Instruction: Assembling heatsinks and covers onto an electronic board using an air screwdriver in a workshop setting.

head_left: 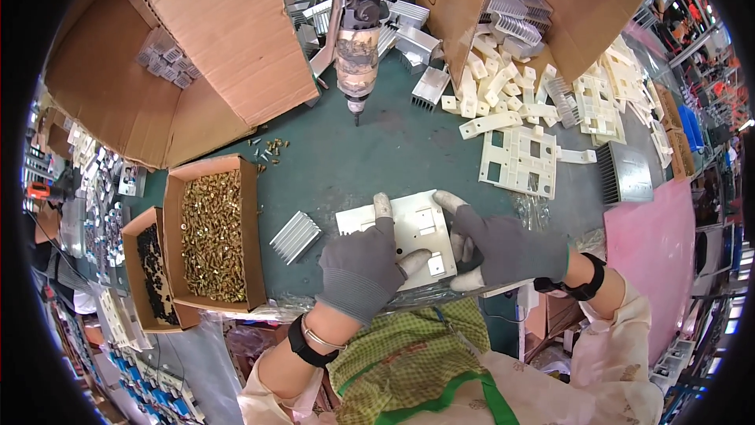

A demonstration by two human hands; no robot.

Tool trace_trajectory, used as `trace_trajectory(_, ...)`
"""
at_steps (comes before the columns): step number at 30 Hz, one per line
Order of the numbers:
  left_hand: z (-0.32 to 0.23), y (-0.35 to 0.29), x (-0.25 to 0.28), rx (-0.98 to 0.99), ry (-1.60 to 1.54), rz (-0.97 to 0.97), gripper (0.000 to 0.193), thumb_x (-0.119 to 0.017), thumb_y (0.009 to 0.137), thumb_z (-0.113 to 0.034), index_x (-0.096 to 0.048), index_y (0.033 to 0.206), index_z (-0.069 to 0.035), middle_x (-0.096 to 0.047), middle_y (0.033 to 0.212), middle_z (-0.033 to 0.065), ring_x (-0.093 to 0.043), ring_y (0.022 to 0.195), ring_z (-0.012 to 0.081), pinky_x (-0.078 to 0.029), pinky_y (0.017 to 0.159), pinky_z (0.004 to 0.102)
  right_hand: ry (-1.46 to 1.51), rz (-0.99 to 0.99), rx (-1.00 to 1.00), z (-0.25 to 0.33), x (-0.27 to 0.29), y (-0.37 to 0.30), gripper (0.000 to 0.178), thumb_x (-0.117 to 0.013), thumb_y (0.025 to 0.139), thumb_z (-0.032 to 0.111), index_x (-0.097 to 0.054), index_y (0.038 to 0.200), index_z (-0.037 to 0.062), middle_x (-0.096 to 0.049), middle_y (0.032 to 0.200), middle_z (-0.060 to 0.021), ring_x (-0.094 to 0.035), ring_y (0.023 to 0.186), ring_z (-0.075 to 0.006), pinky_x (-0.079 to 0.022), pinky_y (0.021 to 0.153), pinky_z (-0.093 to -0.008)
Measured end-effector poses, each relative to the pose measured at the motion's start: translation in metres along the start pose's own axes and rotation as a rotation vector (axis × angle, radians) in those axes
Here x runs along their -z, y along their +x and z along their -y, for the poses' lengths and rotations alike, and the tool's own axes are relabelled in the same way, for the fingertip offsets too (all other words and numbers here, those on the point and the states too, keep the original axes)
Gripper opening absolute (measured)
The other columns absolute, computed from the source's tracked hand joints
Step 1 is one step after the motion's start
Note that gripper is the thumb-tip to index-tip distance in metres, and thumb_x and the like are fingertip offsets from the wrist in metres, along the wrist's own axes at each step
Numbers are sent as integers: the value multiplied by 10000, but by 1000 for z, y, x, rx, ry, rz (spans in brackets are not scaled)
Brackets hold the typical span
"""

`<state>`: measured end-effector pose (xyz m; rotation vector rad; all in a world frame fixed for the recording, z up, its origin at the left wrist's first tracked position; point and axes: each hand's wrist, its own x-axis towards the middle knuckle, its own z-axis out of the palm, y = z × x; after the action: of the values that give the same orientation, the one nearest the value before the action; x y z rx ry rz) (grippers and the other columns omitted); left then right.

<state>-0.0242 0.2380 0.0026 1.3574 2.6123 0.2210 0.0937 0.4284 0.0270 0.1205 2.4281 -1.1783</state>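
Observation:
A flat white plastic plate [410, 224] with small cut-outs lies at the near edge of the green bench between my gloved hands. My left hand [366, 260] holds its left part, one finger reaching up over the top face and the thumb near the lower edge. My right hand [503, 244] closes on the plate's right edge, fingertips at the upper and lower corners; some fingers are partly hidden. Left of the plate, apart from it, sits a small finned aluminium heat sink [296, 237]. Above the far side of the plate hangs an electric or air screwdriver [358, 63], bit pointing down, untouched.
On the left stand a carton of brass-coloured screws [212, 236] and a narrower box of black screws [153, 275]. Loose screws [274, 147] lie beyond. Cardboard boxes [228, 40] flank the back. White plastic brackets [503, 91], frames [519, 161] and a larger heat sink [625, 173] crowd the right.

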Motion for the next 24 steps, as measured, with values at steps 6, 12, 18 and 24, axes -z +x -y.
trace_trajectory(6, -2, 2, 9, 67, -25, 155, 982, -638, 755, -620, -348, 1385, 76, -640, 641, 76, -641, 520, 219, -497, 468, 347, 3, -130, -99, 8, -15, 5, 986, -731, 792, 307, -88, 1474, -2, -635, 823, -129, -651, 716, -246, -502, 658, -342)
trace_trajectory(12, -3, 2, 4, 70, -18, 105, 998, -641, 740, -643, -365, 1383, 68, -619, 602, 70, -630, 500, 211, -486, 451, 342, -4, -237, -36, -18, -32, 19, 785, -550, 923, 332, -80, 1476, 33, -636, 840, -207, -634, 736, -380, -498, 668, -430)
trace_trajectory(18, 4, -6, -14, 7, 0, -143, 951, -650, 729, -651, -419, 1373, 9, -587, 549, 75, -606, 464, 226, -472, 440, 351, -410, -441, 23, 6, -25, 19, 510, -636, 796, 228, -512, 1245, 21, -649, 845, -161, -645, 745, -363, -515, 649, -420)
trace_trajectory(24, -7, -2, 6, 217, -139, 192, 658, -601, 884, -379, -366, 1413, -66, -638, 985, 181, -636, 842, 260, -494, 720, 353, 65, -189, 712, 79, -41, 48, 266, -591, 755, 188, -660, 951, 23, -643, 839, -152, -621, 738, -282, -466, 617, -386)
